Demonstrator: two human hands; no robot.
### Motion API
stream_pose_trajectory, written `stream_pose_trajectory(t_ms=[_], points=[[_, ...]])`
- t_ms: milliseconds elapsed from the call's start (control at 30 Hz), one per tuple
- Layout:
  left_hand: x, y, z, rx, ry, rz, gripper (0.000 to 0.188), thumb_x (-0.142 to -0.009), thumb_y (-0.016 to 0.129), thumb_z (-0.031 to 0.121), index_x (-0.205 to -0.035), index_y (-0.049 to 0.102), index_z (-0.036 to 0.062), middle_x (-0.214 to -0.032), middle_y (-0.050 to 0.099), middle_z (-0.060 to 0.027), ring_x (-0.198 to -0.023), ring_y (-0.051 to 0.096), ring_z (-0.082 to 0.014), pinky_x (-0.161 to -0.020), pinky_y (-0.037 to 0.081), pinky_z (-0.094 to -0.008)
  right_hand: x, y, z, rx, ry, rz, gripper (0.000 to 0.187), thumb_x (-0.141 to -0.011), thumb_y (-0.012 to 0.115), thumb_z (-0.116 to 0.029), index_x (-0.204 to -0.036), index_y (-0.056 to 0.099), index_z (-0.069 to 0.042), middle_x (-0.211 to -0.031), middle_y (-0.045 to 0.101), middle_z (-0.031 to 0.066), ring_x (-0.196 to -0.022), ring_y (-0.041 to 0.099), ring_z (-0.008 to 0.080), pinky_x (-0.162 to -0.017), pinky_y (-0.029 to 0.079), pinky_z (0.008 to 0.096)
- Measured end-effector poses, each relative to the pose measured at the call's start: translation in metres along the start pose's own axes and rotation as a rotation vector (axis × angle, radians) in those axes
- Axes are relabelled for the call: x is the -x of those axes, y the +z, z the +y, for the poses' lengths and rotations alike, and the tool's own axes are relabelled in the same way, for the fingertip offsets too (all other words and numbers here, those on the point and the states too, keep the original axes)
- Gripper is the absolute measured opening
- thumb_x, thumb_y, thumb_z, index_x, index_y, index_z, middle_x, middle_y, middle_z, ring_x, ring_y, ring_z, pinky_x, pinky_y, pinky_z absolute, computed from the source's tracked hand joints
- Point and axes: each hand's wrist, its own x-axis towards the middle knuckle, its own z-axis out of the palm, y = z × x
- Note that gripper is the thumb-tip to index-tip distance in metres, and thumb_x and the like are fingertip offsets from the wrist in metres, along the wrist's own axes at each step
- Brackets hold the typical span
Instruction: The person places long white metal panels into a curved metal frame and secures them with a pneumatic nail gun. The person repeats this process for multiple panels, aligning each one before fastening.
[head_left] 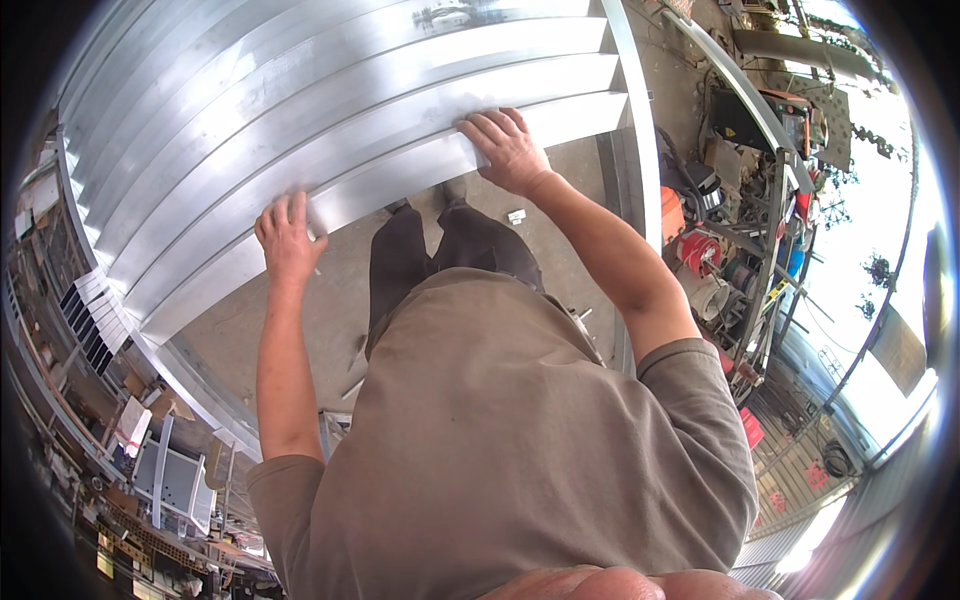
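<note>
Several long silvery aluminium bars (330, 110) lie side by side in front of me, resting on a metal frame (636, 130). My left hand (288, 236) lies flat on the nearest bar (390, 180), towards its left part, fingers together over its edge. My right hand (508, 148) presses on the same bar further right, fingers spread on its top face. Neither hand wraps fully around the bar. Below the hands I see my own brown shirt, dark trousers and shoes.
A concrete floor (320, 320) lies under the bars. To the right stands a cluttered rack (740, 270) with red containers, cables and tools. At the left lie cut tube ends (90, 320) and stacked metal parts (170, 470).
</note>
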Motion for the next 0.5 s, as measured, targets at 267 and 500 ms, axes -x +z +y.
stream_pose_trajectory(t_ms=[267, 500], points=[[0.0, 0.001, 0.0, -0.016, -0.005, -0.009, 0.094, -0.065, 0.092, 0.026, -0.148, 0.05, 0.0169, -0.141, 0.051, -0.0106, -0.133, 0.046, -0.0352, -0.116, 0.034, -0.0535, 0.0, -0.002, -0.001, -0.004, 0.009, -0.018, 0.09, -0.08, 0.082, -0.032, -0.158, 0.036, -0.022, -0.153, 0.046, 0.0035, -0.147, 0.038, 0.0247, -0.128, 0.024, 0.0487], [-0.001, 0.003, -0.002, -0.015, 0.015, 0.009, 0.1, -0.062, 0.094, 0.026, -0.151, 0.048, 0.0176, -0.144, 0.049, -0.0114, -0.135, 0.045, -0.0356, -0.115, 0.035, -0.0543, 0.017, -0.031, -0.01, -0.144, 0.063, 0.103, 0.08, -0.083, 0.08, -0.03, -0.154, 0.045, -0.018, -0.157, 0.045, 0.0071, -0.148, 0.038, 0.0283, -0.127, 0.026, 0.05]])
